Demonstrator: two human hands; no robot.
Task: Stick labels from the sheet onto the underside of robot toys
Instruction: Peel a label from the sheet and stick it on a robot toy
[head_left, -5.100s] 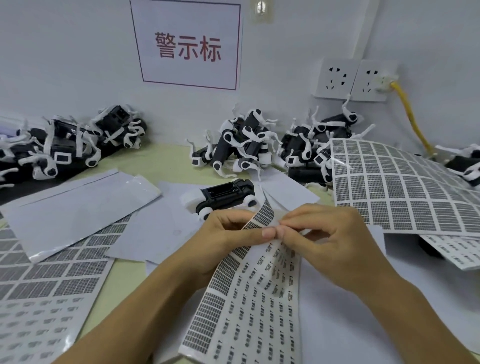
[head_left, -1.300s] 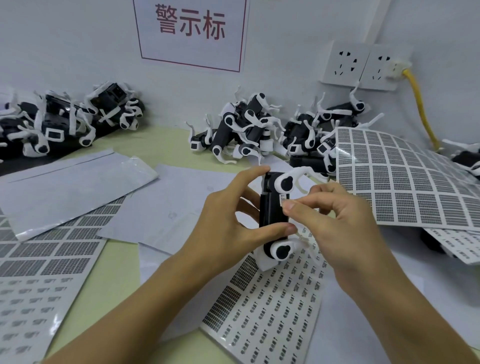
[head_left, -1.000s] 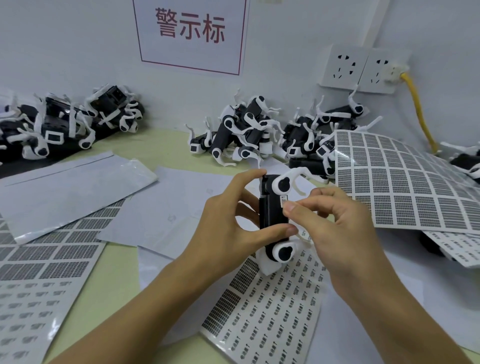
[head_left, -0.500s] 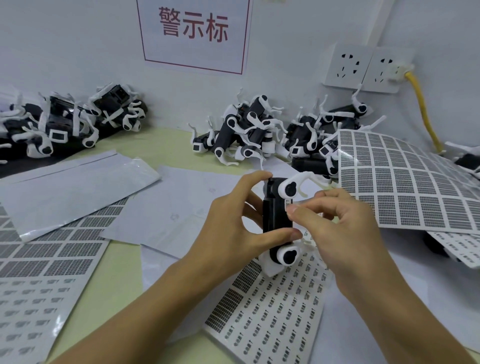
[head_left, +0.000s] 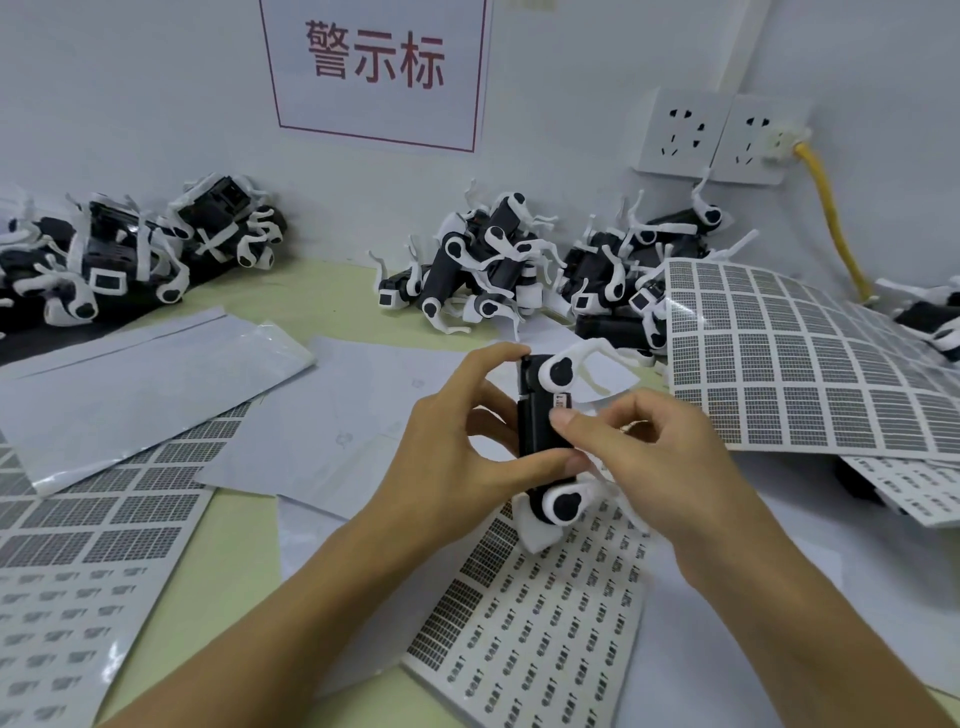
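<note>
Two hands on one robot toy (head_left: 540, 415), held upright above the label sheet (head_left: 535, 634) at centre bench. Left hand (head_left: 457, 457) curled round the black body: index on the top end, thumb across the lower part, just above the lower white leg joint. Right hand (head_left: 660, 462) has its index fingertip (head_left: 561, 418) pressed on the toy's right-facing side, thumb tucked behind, other fingers loosely curled. Small white label (head_left: 563, 400) on the black body just above that fingertip, below the upper white leg joint. Can't tell if the fingertip covers part of it.

Label sheet lies flat under the toy, near edge toward the camera, rows of small printed labels plus a strip of denser ones along its left side.

Pile of robot toys (head_left: 498, 270) at the back by the wall, centre; another pile (head_left: 135, 249) back left. Large gridded label sheet (head_left: 800, 374) curls up on the right, more sheets (head_left: 78, 530) on the left. Blank white backing papers (head_left: 145, 384) spread across the green bench (head_left: 244, 561). Wall sign (head_left: 376, 67) with red characters, double socket (head_left: 711, 137) with a yellow cable (head_left: 831, 218) plugged in.
</note>
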